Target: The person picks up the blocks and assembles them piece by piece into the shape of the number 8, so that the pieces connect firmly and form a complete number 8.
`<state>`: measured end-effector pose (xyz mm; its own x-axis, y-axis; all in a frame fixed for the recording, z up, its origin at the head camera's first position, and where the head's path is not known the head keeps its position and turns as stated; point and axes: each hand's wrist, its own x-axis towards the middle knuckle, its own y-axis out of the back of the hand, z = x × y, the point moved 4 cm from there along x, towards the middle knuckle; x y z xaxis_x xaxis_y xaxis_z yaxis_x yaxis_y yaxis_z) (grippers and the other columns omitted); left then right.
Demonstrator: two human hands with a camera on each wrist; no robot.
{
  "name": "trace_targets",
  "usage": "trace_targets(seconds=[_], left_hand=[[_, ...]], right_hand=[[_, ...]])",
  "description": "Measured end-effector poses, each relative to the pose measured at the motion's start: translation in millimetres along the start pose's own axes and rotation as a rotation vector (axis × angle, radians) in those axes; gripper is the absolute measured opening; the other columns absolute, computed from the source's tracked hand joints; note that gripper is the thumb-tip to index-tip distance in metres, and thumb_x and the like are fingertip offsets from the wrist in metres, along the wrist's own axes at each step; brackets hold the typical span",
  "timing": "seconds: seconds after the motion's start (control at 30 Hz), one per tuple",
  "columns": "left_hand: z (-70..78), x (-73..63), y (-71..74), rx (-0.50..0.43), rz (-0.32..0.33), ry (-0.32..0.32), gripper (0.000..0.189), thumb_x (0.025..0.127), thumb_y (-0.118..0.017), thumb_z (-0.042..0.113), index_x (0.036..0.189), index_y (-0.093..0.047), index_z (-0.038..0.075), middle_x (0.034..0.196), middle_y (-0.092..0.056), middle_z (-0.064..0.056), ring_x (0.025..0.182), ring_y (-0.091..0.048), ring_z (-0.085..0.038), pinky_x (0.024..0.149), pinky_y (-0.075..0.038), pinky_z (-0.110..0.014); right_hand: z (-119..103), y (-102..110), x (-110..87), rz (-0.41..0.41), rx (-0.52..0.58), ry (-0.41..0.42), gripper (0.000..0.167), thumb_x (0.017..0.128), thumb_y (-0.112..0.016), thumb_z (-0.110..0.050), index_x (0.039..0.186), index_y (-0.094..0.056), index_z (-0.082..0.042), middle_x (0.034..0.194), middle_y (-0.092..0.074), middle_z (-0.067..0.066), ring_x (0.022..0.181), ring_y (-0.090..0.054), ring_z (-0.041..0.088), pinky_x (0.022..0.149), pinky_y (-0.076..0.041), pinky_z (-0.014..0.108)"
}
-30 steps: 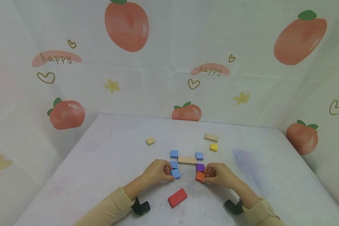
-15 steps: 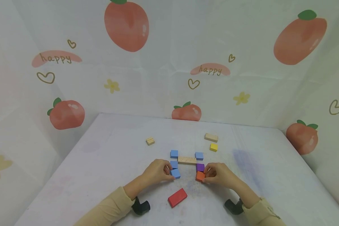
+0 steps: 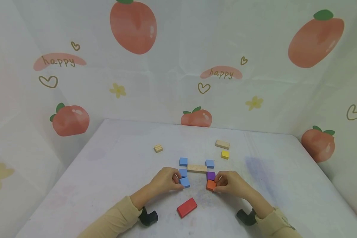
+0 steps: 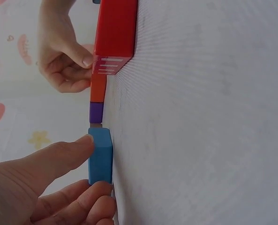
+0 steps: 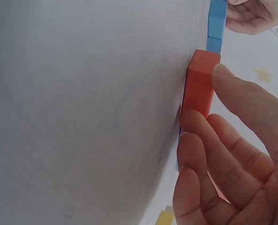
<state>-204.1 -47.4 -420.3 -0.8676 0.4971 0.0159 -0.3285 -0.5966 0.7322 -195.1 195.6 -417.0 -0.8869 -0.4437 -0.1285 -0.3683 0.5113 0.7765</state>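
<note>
My left hand [image 3: 166, 180] pinches the nearest blue block [image 3: 184, 182] between thumb and fingers, as the left wrist view shows up close. Just beyond it lies a second blue block [image 3: 183, 173]. Opposite, my right hand [image 3: 232, 184] pinches an orange block [image 3: 211, 185], its thumb on one edge and fingertips at the far side. A purple block [image 3: 211, 176] sits right behind the orange one. Between the two rows stretches a long natural-wood block [image 3: 197, 169], with a blue block [image 3: 183, 161] off its left end and another blue block [image 3: 209, 164] off its right.
A red rectangular block [image 3: 187, 207] lies on the white tabletop [image 3: 122, 142] nearer to me, between the forearms. Farther back are a ridged wooden piece [image 3: 158, 148], a yellow block [image 3: 225, 154] and a plain wooden block [image 3: 222, 144]. Behind hangs a fruit-printed cloth [image 3: 166, 82].
</note>
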Motion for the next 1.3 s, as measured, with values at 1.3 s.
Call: trace_targets(seconds=[1.3], left_hand=[[-3.5, -3.9, 5.1, -0.018, -0.006, 0.009, 0.027, 0.074, -0.078, 0.020, 0.092, -0.067, 0.004, 0.075, -0.065, 0.000, 0.067, -0.053, -0.006, 0.060, -0.043, -0.018]], right_hand=[[1.0, -0.1, 0.7, -0.009, 0.020, -0.016, 0.025, 0.075, -0.077, -0.021, 0.089, -0.061, -0.008, 0.079, -0.067, 0.000, 0.070, -0.057, 0.009, 0.062, -0.047, 0.018]])
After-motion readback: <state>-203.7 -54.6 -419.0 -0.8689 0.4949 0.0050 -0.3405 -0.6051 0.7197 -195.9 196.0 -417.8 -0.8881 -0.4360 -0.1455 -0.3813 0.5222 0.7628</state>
